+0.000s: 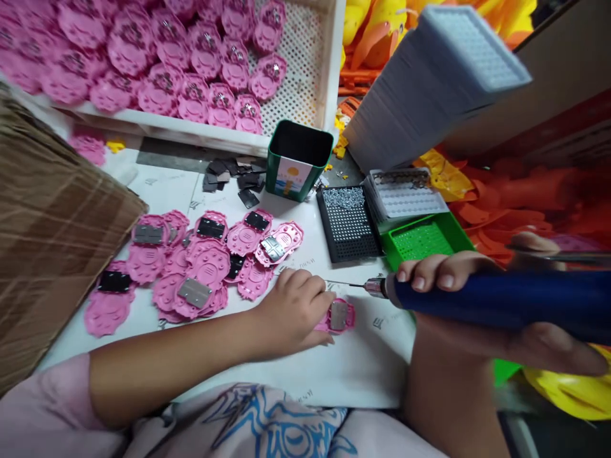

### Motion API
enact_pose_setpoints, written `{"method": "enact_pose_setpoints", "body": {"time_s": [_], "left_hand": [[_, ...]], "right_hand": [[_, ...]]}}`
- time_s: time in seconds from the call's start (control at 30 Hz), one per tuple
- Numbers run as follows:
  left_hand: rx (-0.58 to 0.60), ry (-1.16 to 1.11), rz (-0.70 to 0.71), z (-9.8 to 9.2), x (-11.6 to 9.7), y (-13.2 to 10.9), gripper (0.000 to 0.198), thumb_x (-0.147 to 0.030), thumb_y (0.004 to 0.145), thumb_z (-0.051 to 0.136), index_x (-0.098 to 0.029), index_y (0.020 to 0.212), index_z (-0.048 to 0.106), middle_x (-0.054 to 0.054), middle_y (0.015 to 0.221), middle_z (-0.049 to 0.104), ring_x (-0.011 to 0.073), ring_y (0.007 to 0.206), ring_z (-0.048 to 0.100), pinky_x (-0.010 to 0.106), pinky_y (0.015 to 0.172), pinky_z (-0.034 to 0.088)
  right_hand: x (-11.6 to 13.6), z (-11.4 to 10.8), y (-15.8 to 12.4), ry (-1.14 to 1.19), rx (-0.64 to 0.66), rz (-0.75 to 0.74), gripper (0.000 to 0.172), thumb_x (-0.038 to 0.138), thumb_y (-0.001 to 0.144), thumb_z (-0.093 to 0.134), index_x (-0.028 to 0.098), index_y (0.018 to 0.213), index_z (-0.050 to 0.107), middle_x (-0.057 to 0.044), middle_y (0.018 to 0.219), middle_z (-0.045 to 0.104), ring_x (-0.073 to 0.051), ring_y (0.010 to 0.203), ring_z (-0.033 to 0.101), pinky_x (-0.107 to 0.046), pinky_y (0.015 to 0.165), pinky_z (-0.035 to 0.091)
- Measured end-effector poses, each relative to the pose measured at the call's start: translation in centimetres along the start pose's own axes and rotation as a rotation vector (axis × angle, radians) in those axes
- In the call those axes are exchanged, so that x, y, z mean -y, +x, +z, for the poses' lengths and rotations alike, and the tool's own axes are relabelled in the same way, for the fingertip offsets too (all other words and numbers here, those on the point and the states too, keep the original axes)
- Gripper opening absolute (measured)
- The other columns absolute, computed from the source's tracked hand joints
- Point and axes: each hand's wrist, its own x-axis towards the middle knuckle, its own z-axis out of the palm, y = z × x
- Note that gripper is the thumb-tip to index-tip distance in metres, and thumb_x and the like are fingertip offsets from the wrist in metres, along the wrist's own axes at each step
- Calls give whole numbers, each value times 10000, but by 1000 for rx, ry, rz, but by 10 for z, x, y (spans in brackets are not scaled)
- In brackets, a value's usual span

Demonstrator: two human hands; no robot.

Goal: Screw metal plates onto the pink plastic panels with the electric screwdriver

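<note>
On the white work surface my left hand (298,312) is closed on a small pink plastic casing (351,316), covering its left part. A grey metal plate (338,316) shows on the casing's right end. My right hand (443,273) wraps round a blue electric screwdriver (506,302), held level above the surface. Its thin bit (346,284) points left, just above the casing and close to my left fingers; whether it touches anything I cannot tell. Left of my hand lies a loose pile of pink casings (205,267) with black or silver plates on them.
Behind stands a white crate (305,70) of pink casings. A green tin (298,162), black plates (231,175), a black screw tray (351,222) and a green tray (427,238) sit nearer. Cardboard (62,235) borders the left; stacked white trays (420,83) and orange parts (520,203) the right.
</note>
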Motion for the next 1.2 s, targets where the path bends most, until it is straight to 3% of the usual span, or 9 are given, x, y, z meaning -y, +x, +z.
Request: {"method": "enact_pose_setpoints", "body": {"time_s": [0.1, 0.23, 0.37, 0.47, 0.57, 0.67, 0.8, 0.93, 1.2], "left_hand": [[-10, 16, 4, -4, -9, -2, 624, -590, 787, 745, -107, 1169, 639, 126, 1038, 629, 292, 983, 517, 412, 847, 388], [-44, 17, -76, -30, -23, -8, 571, -578, 823, 713, -148, 1192, 638, 117, 1062, 636, 289, 1002, 527, 426, 873, 408], [-147, 42, -370, -77, -17, -30, 556, -587, 793, 737, -193, 1175, 653, 94, 1084, 636, 297, 1054, 530, 443, 916, 420], [-262, 261, -651, -107, 1, -54, 514, -560, 796, 727, -197, 1155, 668, 96, 1074, 650, 327, 1084, 525, 479, 939, 409], [-338, 450, -855, -119, 19, -77, 510, -557, 804, 686, -185, 1151, 677, 120, 1129, 658, 361, 1127, 516, 504, 970, 392], [-284, 537, -962, -117, 29, -92, 519, -566, 826, 615, -181, 1165, 688, 136, 1126, 666, 379, 1107, 533, 519, 945, 399], [-173, 592, -987, -114, 31, -98, 479, -573, 828, 565, -227, 1119, 724, 134, 1073, 683, 380, 1055, 554, 519, 876, 419], [-207, 614, -966, -120, 31, -91, 471, -604, 812, 581, -231, 1053, 737, 147, 1054, 679, 383, 1008, 569, 528, 842, 427], [-237, 501, -804, -149, 30, -33, 462, -582, 903, 517, -209, 1105, 701, 116, 1093, 660, 334, 1073, 547, 491, 918, 415]], "right_hand": [[0, 4, 4, 122, 81, -125, 429, 452, 667, 752, 347, 1079, 691, 34, 638, 661, -185, 544, 590, -380, 569, 532], [-4, 5, 2, 149, 10, -121, 448, 459, 661, 765, 339, 1087, 694, 30, 636, 663, -184, 558, 576, -382, 592, 525], [-8, 1, 0, 190, -18, -113, 446, 433, 675, 758, 355, 1109, 685, 22, 666, 674, -187, 599, 592, -367, 629, 521], [-8, 0, 2, 200, -20, -124, 405, 423, 668, 762, 349, 1062, 700, 21, 655, 678, -188, 588, 609, -359, 612, 524], [-9, 0, 3, 182, -63, -136, 434, 446, 646, 762, 319, 1054, 692, 21, 635, 670, -190, 566, 602, -369, 595, 524], [-12, 0, 3, 178, -75, -119, 468, 459, 654, 762, 305, 1086, 667, 18, 641, 670, -192, 579, 611, -381, 614, 531], [-13, 1, 1, 218, -58, -111, 437, 442, 674, 771, 309, 1070, 643, 17, 656, 674, -175, 595, 612, -350, 619, 548], [-12, 0, 2, 215, -56, -96, 375, 452, 689, 757, 274, 993, 628, 3, 666, 665, -177, 609, 620, -358, 641, 568], [-12, 1, 5, 257, -61, -104, 399, 400, 705, 759, 289, 1060, 615, 13, 670, 678, -149, 605, 646, -296, 639, 606]]}}
